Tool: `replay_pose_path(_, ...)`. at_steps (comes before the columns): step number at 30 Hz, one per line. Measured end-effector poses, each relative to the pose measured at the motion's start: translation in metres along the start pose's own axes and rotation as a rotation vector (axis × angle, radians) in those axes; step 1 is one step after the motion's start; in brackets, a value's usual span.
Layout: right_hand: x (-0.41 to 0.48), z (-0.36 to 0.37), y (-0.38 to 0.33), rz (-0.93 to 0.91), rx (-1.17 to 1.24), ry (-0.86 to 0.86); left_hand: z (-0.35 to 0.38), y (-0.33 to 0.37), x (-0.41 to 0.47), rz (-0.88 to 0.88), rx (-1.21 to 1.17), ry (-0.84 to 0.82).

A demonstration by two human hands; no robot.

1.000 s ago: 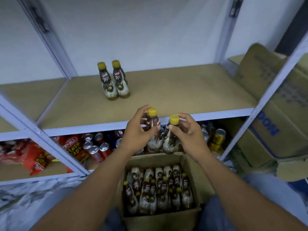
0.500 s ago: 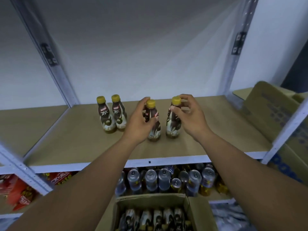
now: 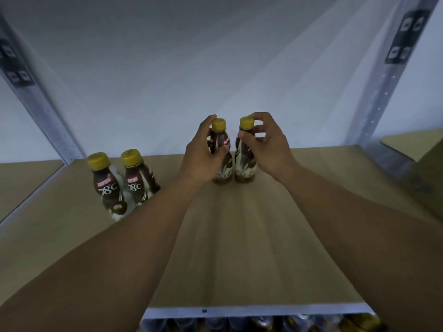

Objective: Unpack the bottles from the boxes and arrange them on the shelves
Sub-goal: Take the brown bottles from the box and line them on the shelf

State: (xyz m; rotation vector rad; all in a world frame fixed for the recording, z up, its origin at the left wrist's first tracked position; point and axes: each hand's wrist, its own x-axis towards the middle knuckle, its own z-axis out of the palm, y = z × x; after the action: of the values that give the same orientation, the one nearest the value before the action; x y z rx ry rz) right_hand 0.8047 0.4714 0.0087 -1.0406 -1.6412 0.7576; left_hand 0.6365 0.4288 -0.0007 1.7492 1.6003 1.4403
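Four brown, yellow-capped bottles stand upright on the shelf [image 3: 239, 248]. The free pair [image 3: 109, 188] stands side by side near the shelf's left edge. The held pair [image 3: 223, 172] stands mid-shelf toward the back, one gripped by the left hand [image 3: 203, 154], one by the right hand [image 3: 268, 144].

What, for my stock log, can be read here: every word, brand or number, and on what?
"78C": label of the far-left bottle.
"78C": label of the second bottle beside it.
Red banners above both: too blurred to read.
"KO", rest hidden: red banner on the third bottle, in the left hand.
Fourth bottle, in the right hand: label unreadable.
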Motion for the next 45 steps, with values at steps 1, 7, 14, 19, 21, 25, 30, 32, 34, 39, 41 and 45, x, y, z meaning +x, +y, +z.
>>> replay_pose_path(1, 0.009, 0.003, 0.003, -0.010, -0.010, -0.001, 0.002, -0.004, 0.007, -0.003, 0.003, 0.004)
replay_pose_path(7, 0.030, 0.013, 0.019, -0.010, -0.002, 0.003, 0.017, -0.024, 0.021, -0.029, -0.070, 0.035)
replay_pose_path(14, 0.005, 0.013, 0.074, 0.160, 0.089, -0.084, 0.030, -0.062, 0.001, -0.147, -0.104, -0.017)
replay_pose_path(19, 0.007, 0.017, 0.080, 0.134, 0.029, -0.088, 0.032, -0.063, 0.006, -0.137, -0.077, 0.018)
replay_pose_path(21, 0.008, 0.020, 0.081, 0.114, -0.005, -0.082, 0.033, -0.064, 0.006, -0.136, -0.076, 0.044)
replay_pose_path(25, 0.012, 0.023, 0.085, 0.113, 0.083, -0.144, 0.033, -0.069, 0.004, -0.151, -0.113, 0.060)
replay_pose_path(30, 0.010, 0.024, 0.089, 0.088, 0.101, -0.135, 0.031, -0.070, 0.004, -0.157, -0.120, 0.050)
replay_pose_path(32, 0.010, 0.023, 0.090, 0.069, 0.075, -0.107, 0.032, -0.070, 0.005, -0.152, -0.109, 0.053)
replay_pose_path(34, 0.010, 0.022, 0.090, 0.055, 0.055, -0.087, 0.033, -0.070, 0.004, -0.148, -0.110, 0.063)
replay_pose_path(39, 0.009, 0.022, 0.090, 0.027, 0.002, -0.035, 0.033, -0.073, 0.004, -0.115, -0.081, 0.108)
replay_pose_path(41, 0.009, 0.023, 0.089, 0.004, -0.044, -0.026, 0.034, -0.072, 0.004, -0.109, -0.058, 0.097)
replay_pose_path(45, 0.009, 0.024, 0.087, 0.010, -0.037, -0.033, 0.034, -0.070, 0.002, -0.121, -0.057, 0.076)
